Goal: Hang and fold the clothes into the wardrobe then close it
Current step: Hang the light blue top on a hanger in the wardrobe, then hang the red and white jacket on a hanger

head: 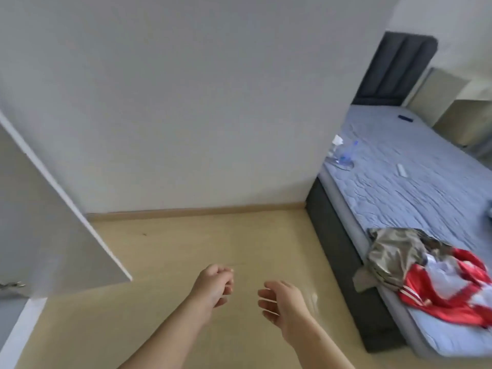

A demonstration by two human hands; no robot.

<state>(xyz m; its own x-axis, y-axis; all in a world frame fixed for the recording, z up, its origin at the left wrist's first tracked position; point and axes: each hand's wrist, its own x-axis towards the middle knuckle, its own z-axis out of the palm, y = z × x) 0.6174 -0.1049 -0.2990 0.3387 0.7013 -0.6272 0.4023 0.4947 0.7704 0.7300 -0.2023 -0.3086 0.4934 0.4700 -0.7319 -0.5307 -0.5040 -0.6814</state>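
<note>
Clothes [415, 265] heaped on bed [399, 182], at its floor-side edge, toward the end away from headboard.
Likely light, soft, limp.
Red-and-white garment [452, 286] looks glossy, probably slippery. Take by collar or shoulders.
Count: two garments clear, olive garment [391, 251] the other. Possibly a third between, cannot tell.
One wardrobe door [53, 222], open.
Left hand [213, 286] loosely curled, empty. Right hand [282, 302] relaxed, empty. Both over floor, well apart from clothes.

Bed [426, 187]: foot end cut by right edge, and the clothes pile [415, 265] on it likewise. Small dark item [405, 118] near bed's head, too small to tell. Clear-blue object [346, 155] on bed's wall side, blurred.
</note>
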